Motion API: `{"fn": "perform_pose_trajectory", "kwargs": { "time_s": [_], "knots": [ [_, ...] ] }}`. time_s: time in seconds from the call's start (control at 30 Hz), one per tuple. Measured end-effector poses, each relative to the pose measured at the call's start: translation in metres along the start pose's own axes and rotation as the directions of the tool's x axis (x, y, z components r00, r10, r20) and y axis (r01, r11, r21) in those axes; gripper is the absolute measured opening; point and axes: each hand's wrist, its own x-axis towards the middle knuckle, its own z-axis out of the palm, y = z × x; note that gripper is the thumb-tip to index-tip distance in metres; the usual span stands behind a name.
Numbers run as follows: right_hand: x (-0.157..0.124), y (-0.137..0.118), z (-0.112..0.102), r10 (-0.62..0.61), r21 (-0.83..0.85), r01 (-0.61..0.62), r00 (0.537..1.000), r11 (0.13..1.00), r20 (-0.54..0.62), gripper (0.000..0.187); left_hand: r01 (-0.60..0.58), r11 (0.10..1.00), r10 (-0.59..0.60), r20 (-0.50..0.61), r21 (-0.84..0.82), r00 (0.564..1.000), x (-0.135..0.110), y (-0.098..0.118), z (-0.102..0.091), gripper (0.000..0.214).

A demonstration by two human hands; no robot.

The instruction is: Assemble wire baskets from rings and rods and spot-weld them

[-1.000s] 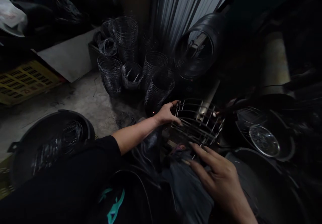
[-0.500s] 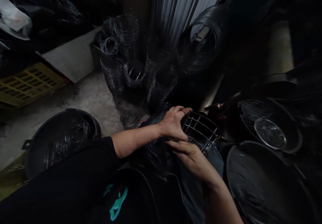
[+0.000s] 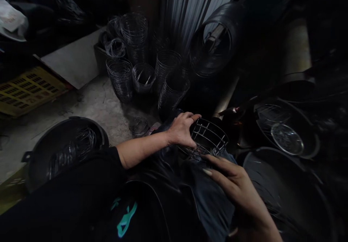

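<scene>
A round wire basket, a cage of metal rings and short cross wires, rests tilted at my lap. My left hand grips its left side, with the thumb at the near edge and the fingers over the far rim. My right hand is beside the basket's near side, its fingers stretched out and apart from one another. Nothing shows in that hand. Whether its fingertips touch the wires I cannot tell. The basket's underside is hidden by my hands and clothing.
Several stacks of wire rings stand on the floor ahead. A large wire coil leans behind them. Dark basins with wire pieces sit at left, and more basins at right. A yellow crate is far left.
My right hand has drawn back from the basket's near edge, toward me and to the right, with its fingers opening. My left hand keeps its hold on the basket.
</scene>
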Motion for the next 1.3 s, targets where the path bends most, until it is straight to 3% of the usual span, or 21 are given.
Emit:
{"fn": "perform_pose_trajectory", "kwargs": {
  "time_s": [0.07, 0.13, 0.27, 0.33, 0.43, 0.47, 0.53, 0.6, 0.67, 0.77, 0.87, 0.93, 1.1, 1.3],
  "knots": [
    [0.011, 0.000, -0.003, -0.058, -0.114, 0.058, 0.998, 0.992, 0.000, 0.029, -0.026, 1.000, 0.026, 0.005, 0.013, 1.000, -0.001, 0.002, 0.002, 0.107],
    [0.022, 0.005, -0.004, -0.116, -0.296, 0.087, 0.990, 0.951, -0.080, 0.030, -0.046, 0.999, 0.046, 0.010, 0.021, 0.999, -0.002, 0.005, 0.003, 0.105],
    [0.029, 0.017, -0.004, -0.296, -0.656, 0.118, 0.940, 0.746, -0.167, 0.034, -0.057, 0.998, 0.057, -0.007, 0.031, 0.998, 0.001, 0.008, 0.004, 0.103],
    [0.020, 0.016, -0.006, -0.390, -0.691, 0.183, 0.908, 0.699, -0.155, 0.032, -0.051, 0.998, 0.052, -0.022, 0.021, 0.998, 0.005, 0.007, 0.004, 0.104],
    [-0.003, 0.009, -0.011, -0.448, -0.609, 0.226, 0.861, 0.760, -0.240, 0.024, -0.023, 1.000, 0.023, -0.025, -0.004, 0.999, 0.012, 0.006, 0.005, 0.109],
    [-0.012, 0.007, -0.013, -0.425, -0.559, 0.215, 0.862, 0.801, -0.277, 0.023, -0.009, 1.000, 0.009, -0.023, -0.006, 1.000, 0.014, 0.005, 0.005, 0.110],
    [-0.029, 0.010, -0.016, -0.317, -0.422, 0.183, 0.908, 0.888, -0.273, 0.021, 0.012, 1.000, -0.012, -0.029, 0.002, 1.000, 0.016, 0.004, 0.004, 0.112],
    [-0.045, 0.022, -0.017, -0.151, -0.282, 0.095, 0.971, 0.955, -0.184, 0.020, 0.017, 1.000, -0.016, -0.037, 0.023, 0.999, 0.016, 0.003, 0.002, 0.112],
    [-0.062, 0.042, -0.019, 0.031, -0.215, -0.056, 0.993, 0.975, -0.118, 0.024, 0.017, 0.999, -0.016, -0.028, 0.035, 0.999, 0.015, 0.001, 0.000, 0.111],
    [-0.087, 0.074, -0.020, 0.273, -0.174, -0.279, 0.960, 0.945, -0.056, 0.032, 0.024, 0.998, -0.026, 0.035, 0.058, 0.999, 0.012, -0.003, -0.003, 0.110],
    [-0.104, 0.094, -0.015, 0.418, -0.018, -0.423, 0.887, 0.906, 0.198, 0.036, 0.020, 0.993, -0.038, 0.149, 0.118, 0.988, 0.008, -0.005, -0.004, 0.113],
    [-0.109, 0.101, -0.009, 0.454, 0.113, -0.500, 0.844, 0.858, 0.285, 0.036, -0.014, 0.986, -0.026, 0.232, 0.169, 0.972, 0.004, -0.003, -0.002, 0.114],
    [-0.117, 0.110, 0.005, 0.565, 0.362, -0.581, 0.809, 0.729, 0.163, 0.029, -0.182, 0.952, 0.074, 0.395, 0.244, 0.916, -0.006, 0.006, 0.005, 0.118],
    [-0.128, 0.109, 0.008, 0.580, 0.670, -0.402, 0.813, 0.624, -0.052, 0.037, -0.323, 0.921, 0.177, 0.506, 0.217, 0.844, -0.010, 0.001, 0.008, 0.128]
  ]
}}
